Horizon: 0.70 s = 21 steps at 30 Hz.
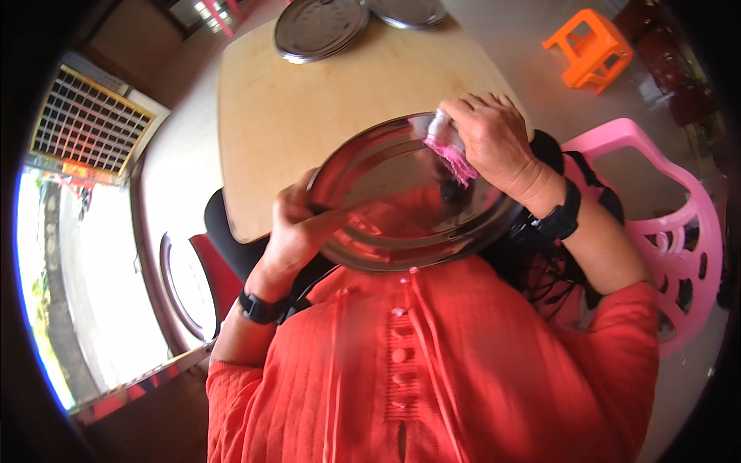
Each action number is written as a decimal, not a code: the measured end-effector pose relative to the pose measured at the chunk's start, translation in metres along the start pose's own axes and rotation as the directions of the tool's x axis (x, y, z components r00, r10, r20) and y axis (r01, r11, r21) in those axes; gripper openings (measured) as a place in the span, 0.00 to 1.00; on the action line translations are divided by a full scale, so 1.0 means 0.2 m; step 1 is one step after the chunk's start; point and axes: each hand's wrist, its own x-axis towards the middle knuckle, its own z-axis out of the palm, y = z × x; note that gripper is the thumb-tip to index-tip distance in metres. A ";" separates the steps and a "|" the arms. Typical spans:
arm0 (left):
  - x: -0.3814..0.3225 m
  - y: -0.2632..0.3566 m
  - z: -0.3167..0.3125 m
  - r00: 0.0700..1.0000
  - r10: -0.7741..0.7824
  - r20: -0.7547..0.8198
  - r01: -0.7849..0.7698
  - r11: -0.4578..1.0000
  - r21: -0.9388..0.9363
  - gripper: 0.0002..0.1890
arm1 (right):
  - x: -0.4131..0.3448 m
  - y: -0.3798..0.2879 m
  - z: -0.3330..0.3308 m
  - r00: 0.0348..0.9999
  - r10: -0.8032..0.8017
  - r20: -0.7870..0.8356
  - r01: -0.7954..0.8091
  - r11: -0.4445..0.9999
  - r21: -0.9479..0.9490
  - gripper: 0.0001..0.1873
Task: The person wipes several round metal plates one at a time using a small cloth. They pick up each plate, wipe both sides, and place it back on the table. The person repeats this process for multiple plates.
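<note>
A shiny round steel plate [399,173] with a raised rim is held tilted between my body and the wooden table. My left hand [301,223] grips its left rim, thumb over the upper face. In my right hand [486,133] is a bunched white and pink cloth [448,151], pressed against the plate's far right rim. Some of the cloth is hidden under my fingers. The plate's face mirrors red from my clothing.
On the far side of the light wooden table [278,110] lie a stack of steel plates [321,26] and more steel plates [408,10]. A pink plastic chair [694,231] stands at right, with dark bags and cords on it. Beyond is an orange stool [593,52].
</note>
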 end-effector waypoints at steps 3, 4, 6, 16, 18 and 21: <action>-0.01 0.03 0.00 0.999 -0.037 0.017 0.036 0.997 0.063 0.25 | 0.13 -0.16 0.05 0.981 -0.190 -0.043 0.194 0.973 0.123 0.11; -0.01 0.04 -0.01 0.998 -0.063 0.020 0.061 0.994 0.085 0.26 | 0.16 -0.19 0.06 0.972 -0.231 -0.047 0.235 0.962 0.138 0.11; -0.01 0.06 -0.02 1.000 -0.009 0.021 0.003 0.957 0.288 0.26 | 0.18 -0.17 0.05 0.958 -0.286 -0.027 0.285 0.930 0.232 0.12; -0.02 -0.05 -0.03 0.996 -0.094 -0.006 0.093 0.994 -0.061 0.22 | -0.19 0.20 0.05 0.979 0.158 0.128 -0.177 0.971 0.161 0.09; -0.04 -0.09 -0.06 0.992 -0.123 -0.013 0.123 0.992 -0.033 0.22 | -0.33 0.25 0.07 0.955 0.262 0.140 -0.289 0.927 0.241 0.10; -0.07 -0.13 -0.08 0.989 -0.129 -0.066 0.124 0.989 -0.078 0.23 | -0.53 0.28 0.08 0.831 0.514 0.212 -0.554 0.727 0.407 0.13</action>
